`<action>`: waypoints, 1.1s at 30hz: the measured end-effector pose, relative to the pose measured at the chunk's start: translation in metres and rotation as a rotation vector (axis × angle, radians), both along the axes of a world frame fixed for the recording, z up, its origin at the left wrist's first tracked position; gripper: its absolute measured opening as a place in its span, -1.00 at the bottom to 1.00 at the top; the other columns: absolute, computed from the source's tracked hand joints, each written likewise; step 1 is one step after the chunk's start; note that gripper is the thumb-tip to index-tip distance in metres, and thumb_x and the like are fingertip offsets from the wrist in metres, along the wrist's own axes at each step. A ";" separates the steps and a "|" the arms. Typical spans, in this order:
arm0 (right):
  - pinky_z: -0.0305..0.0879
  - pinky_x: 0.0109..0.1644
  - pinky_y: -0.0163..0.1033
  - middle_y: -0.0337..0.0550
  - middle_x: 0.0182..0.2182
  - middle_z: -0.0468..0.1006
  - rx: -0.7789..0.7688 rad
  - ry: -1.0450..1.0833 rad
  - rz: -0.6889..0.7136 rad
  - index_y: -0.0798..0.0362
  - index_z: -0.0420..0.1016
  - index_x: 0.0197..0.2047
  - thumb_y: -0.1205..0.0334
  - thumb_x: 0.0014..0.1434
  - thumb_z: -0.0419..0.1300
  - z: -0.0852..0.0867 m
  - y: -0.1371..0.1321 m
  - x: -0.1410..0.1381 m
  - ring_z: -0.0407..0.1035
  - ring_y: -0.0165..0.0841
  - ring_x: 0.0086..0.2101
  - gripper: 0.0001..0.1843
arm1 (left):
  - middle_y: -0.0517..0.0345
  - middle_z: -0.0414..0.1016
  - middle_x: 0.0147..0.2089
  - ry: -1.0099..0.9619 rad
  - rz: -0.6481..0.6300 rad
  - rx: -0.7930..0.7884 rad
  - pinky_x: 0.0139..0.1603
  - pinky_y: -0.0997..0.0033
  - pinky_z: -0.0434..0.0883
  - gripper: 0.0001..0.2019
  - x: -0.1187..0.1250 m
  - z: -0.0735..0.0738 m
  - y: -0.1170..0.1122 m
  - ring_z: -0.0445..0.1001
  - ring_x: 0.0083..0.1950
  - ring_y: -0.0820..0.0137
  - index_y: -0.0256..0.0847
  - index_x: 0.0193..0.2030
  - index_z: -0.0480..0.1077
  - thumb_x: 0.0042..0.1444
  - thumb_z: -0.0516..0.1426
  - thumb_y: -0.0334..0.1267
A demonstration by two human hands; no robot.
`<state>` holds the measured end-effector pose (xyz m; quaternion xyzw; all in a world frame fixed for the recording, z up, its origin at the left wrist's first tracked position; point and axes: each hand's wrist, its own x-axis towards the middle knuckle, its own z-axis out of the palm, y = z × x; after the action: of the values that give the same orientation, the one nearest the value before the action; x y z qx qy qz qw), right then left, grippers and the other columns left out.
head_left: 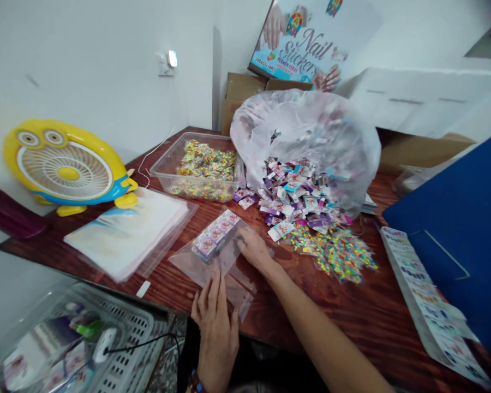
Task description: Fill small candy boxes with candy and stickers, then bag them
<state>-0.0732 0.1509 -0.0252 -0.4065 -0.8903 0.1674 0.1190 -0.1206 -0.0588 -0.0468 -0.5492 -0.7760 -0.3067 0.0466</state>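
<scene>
A row of several small purple-and-white boxes (pixel 216 234) sits on or inside a clear plastic bag (pixel 196 268) near the middle of the table. My left hand (pixel 217 319) lies with its fingers stretched out over the bag's near part. Beside the right side of the boxes, my right hand (pixel 254 250) has its fingers curled in, closed at the bag's edge; its fingertips are partly hidden. Past the right hand, a heap of small boxes (pixel 298 191) spills out of a big translucent sack (pixel 311 120). Small bright candy packets (pixel 335 251) lie in front of them.
A clear tub (pixel 196 183) of candy packets stands behind the boxes. At left are a stack of clear bags (pixel 126 232), a yellow fan (pixel 69 164) and a dark red cylinder (pixel 8 213). A blue panel (pixel 454 240) and sticker cards (pixel 425 295) border the right side.
</scene>
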 end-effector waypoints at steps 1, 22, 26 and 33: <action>0.26 -0.10 -0.24 -0.09 -0.08 0.46 0.000 -0.014 -0.009 0.02 0.44 -0.15 0.37 0.15 0.01 0.001 0.003 -0.002 0.35 -0.28 -0.10 -0.75 | -0.12 0.12 0.36 0.006 0.005 -0.005 0.29 0.04 -0.01 -0.43 0.000 0.000 0.000 0.09 0.33 0.16 -0.28 0.36 -0.01 0.21 -0.02 -0.39; 0.25 -0.18 -0.28 -0.12 -0.06 0.47 0.082 -0.005 0.141 -0.02 0.42 -0.03 0.35 0.18 -0.02 0.005 -0.011 0.001 0.35 -0.29 -0.10 -0.67 | -0.11 0.12 0.36 -0.002 0.006 0.024 0.28 0.01 0.01 -0.44 0.000 -0.003 0.004 0.10 0.32 0.17 -0.26 0.36 -0.02 0.23 -0.01 -0.29; 0.23 -0.10 -0.27 -0.14 -0.11 0.48 0.075 0.020 0.258 -0.01 0.45 -0.06 0.42 0.16 -0.03 0.002 -0.017 0.000 0.34 -0.32 -0.11 -0.65 | -0.11 0.12 0.36 -0.007 0.006 0.033 0.29 0.02 0.01 -0.43 0.001 -0.002 0.004 0.09 0.33 0.17 -0.26 0.36 -0.03 0.22 -0.01 -0.29; 0.21 -0.19 -0.27 -0.09 -0.14 0.47 0.082 -0.038 0.245 0.00 0.46 -0.06 0.41 0.15 -0.01 0.010 -0.023 -0.004 0.33 -0.29 -0.16 -0.65 | -0.06 0.11 0.37 0.000 0.030 0.014 0.28 0.02 -0.01 -0.39 0.001 -0.003 0.004 0.07 0.32 0.16 -0.23 0.38 -0.08 0.21 -0.01 -0.32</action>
<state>-0.0769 0.1276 -0.0156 -0.2926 -0.9414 0.1363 0.0975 -0.1195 -0.0548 -0.0502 -0.5370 -0.7820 -0.3116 0.0551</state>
